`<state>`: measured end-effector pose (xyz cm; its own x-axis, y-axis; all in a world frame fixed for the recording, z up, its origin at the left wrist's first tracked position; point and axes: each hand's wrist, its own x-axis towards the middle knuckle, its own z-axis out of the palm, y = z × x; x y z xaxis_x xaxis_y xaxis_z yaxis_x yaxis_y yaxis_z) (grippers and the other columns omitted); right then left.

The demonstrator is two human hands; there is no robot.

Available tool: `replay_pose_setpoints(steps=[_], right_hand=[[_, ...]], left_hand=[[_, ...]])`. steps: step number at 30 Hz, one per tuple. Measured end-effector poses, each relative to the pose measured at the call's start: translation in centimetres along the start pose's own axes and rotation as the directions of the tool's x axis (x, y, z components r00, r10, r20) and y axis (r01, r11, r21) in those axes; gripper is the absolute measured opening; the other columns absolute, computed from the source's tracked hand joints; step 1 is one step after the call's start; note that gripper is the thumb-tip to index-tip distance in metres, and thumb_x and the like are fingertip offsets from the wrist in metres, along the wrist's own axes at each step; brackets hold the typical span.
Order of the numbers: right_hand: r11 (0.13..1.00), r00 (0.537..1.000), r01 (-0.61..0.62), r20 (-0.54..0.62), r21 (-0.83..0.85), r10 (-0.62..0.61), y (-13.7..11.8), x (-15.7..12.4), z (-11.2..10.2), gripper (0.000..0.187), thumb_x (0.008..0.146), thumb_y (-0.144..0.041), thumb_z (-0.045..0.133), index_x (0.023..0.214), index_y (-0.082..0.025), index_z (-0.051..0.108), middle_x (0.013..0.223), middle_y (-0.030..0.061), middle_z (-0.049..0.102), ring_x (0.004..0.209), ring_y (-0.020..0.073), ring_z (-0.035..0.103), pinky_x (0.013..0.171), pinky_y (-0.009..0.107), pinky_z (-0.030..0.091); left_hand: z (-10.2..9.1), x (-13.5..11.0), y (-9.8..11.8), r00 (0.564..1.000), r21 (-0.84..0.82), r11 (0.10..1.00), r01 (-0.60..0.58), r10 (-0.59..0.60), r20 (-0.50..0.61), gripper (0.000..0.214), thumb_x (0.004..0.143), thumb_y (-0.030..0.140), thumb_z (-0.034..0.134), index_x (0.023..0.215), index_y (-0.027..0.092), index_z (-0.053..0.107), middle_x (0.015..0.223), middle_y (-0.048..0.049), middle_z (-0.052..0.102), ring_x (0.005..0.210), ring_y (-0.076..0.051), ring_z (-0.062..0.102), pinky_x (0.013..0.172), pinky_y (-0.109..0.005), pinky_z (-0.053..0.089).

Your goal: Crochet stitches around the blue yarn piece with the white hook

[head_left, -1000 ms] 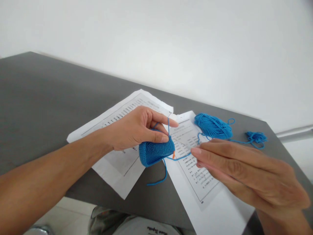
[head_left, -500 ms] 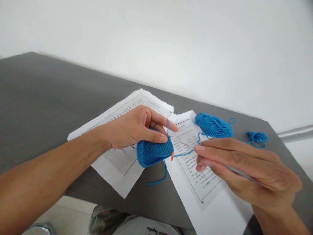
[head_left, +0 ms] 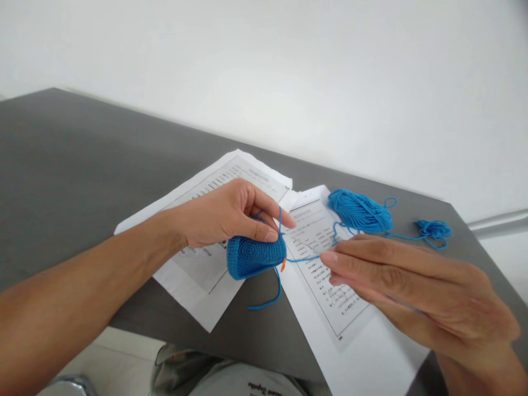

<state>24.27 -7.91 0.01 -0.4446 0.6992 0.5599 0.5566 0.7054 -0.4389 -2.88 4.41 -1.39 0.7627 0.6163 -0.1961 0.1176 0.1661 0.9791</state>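
My left hand (head_left: 243, 214) pinches the top edge of a blue crochet piece (head_left: 256, 256), cup-like with a spiral of stitches on its side. A strand of blue yarn runs up from the work over my left index finger. An orange stitch marker (head_left: 283, 265) hangs at the piece's right edge. My right hand (head_left: 396, 275) is closed on a thin crochet hook (head_left: 305, 243), whose metal shaft points left to the top right corner of the piece; its tip is too fine to make out. A loose yarn tail (head_left: 270, 302) dangles below.
Two printed sheets lie under my hands, a left sheet (head_left: 206, 313) and a right sheet (head_left: 330, 352), on a dark grey table (head_left: 103, 148). A skein of blue yarn (head_left: 361, 210) and a small yarn bundle (head_left: 434, 228) rest at the right. Behind the table stands a white wall (head_left: 264, 71).
The crochet piece and the left fingertips have shifted slightly left. My right hand has moved a little left and turned, with the hook still in it.
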Motion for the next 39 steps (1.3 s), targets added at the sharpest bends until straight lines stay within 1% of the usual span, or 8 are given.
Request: replay_pose_setpoints(steps=[4, 8, 11, 21, 24, 32, 35, 39], right_hand=[[1.0, 0.999, 0.02, 0.03, 0.006, -0.02, -0.3, 0.5, -0.1, 0.055, 0.098, -0.013, 0.077, 0.147, -0.038, 0.07, 0.114, 0.0026, 0.086, 0.089, 0.0202, 0.086, 0.079, 0.026, 0.075], [0.975, 0.998, -0.068, 0.029, 0.213, 0.064, 0.3, 1.0, 0.2, 0.051, 0.097, -0.009, 0.077, 0.14, -0.035, 0.076, 0.101, 0.0038, 0.086, 0.07, 0.0184, 0.083, 0.059, 0.026, 0.073], [0.935, 0.993, -0.115, 0.02, 0.336, 0.114, 0.7, 1.1, 0.9, 0.047, 0.096, -0.006, 0.077, 0.135, -0.032, 0.079, 0.093, 0.0047, 0.084, 0.062, 0.0186, 0.08, 0.055, 0.03, 0.072], [0.665, 0.936, -0.265, 0.022, 0.698, 0.35, 1.7, 0.2, 2.9, 0.024, 0.098, -0.016, 0.078, 0.119, -0.024, 0.086, 0.079, 0.0049, 0.078, 0.057, 0.0166, 0.076, 0.042, 0.024, 0.064], [0.665, 0.937, -0.261, 0.017, 0.7, 0.349, 1.7, 0.3, 3.1, 0.024, 0.098, -0.016, 0.078, 0.119, -0.024, 0.086, 0.079, 0.0045, 0.078, 0.058, 0.0165, 0.076, 0.044, 0.024, 0.064], [0.796, 0.966, -0.193, -0.033, 0.573, 0.258, 1.4, 0.8, 2.8, 0.033, 0.095, -0.005, 0.076, 0.122, -0.022, 0.085, 0.08, 0.0042, 0.079, 0.058, 0.0162, 0.077, 0.051, 0.027, 0.066], [0.761, 0.958, -0.208, -0.031, 0.614, 0.287, 1.4, 0.6, 3.4, 0.029, 0.098, -0.01, 0.076, 0.122, -0.023, 0.085, 0.08, 0.004, 0.079, 0.057, 0.0161, 0.077, 0.052, 0.028, 0.066], [0.654, 0.917, -0.265, -0.025, 0.708, 0.398, 1.1, 0.4, 4.9, 0.023, 0.101, -0.024, 0.078, 0.122, -0.03, 0.085, 0.078, 0.0, 0.08, 0.058, 0.0143, 0.077, 0.075, 0.034, 0.073]], left_hand=[[0.0, -0.1, 0.1, 1.0, 0.006, 1.0, 0.002, -0.002, -0.005, 0.02, 0.076, 0.023, 0.087, 0.096, 0.021, 0.091, 0.073, -0.0062, 0.082, 0.066, -0.02, 0.075, 0.063, -0.028, 0.059], [0.1, -0.2, 0.1, 1.0, -0.016, 1.0, 0.001, -0.001, 0.006, 0.02, 0.077, 0.024, 0.087, 0.097, 0.021, 0.091, 0.072, -0.0051, 0.08, 0.064, -0.02, 0.073, 0.062, -0.028, 0.059], [0.0, -0.2, 0.0, 1.0, -0.031, 1.0, -0.005, 0.006, 0.023, 0.02, 0.078, 0.024, 0.087, 0.097, 0.022, 0.091, 0.072, -0.0049, 0.079, 0.063, -0.019, 0.072, 0.059, -0.027, 0.056], [0.1, -0.3, 0.1, 1.0, -0.03, 0.999, -0.012, 0.012, 0.009, 0.02, 0.079, 0.024, 0.087, 0.098, 0.02, 0.09, 0.074, -0.0052, 0.081, 0.062, -0.018, 0.072, 0.061, -0.027, 0.056], [0.1, -0.3, 0.0, 1.0, -0.032, 0.999, -0.011, 0.011, 0.01, 0.02, 0.079, 0.024, 0.087, 0.099, 0.02, 0.09, 0.074, -0.0056, 0.081, 0.062, -0.018, 0.073, 0.063, -0.029, 0.058], [0.2, -0.2, 0.1, 1.0, -0.041, 0.999, -0.005, 0.005, 0.005, 0.019, 0.08, 0.022, 0.087, 0.099, 0.019, 0.09, 0.077, -0.0068, 0.084, 0.064, -0.017, 0.075, 0.065, -0.027, 0.06], [0.2, -0.1, -0.1, 1.0, -0.095, 0.995, -0.009, 0.01, 0.009, 0.019, 0.08, 0.019, 0.088, 0.099, 0.018, 0.09, 0.077, -0.0073, 0.084, 0.065, -0.016, 0.076, 0.063, -0.023, 0.059], [0.8, -0.2, -0.3, 1.0, -0.221, 0.975, -0.019, 0.017, -0.012, 0.02, 0.081, 0.013, 0.087, 0.1, 0.016, 0.088, 0.081, -0.0078, 0.086, 0.068, -0.016, 0.078, 0.064, -0.022, 0.06]])
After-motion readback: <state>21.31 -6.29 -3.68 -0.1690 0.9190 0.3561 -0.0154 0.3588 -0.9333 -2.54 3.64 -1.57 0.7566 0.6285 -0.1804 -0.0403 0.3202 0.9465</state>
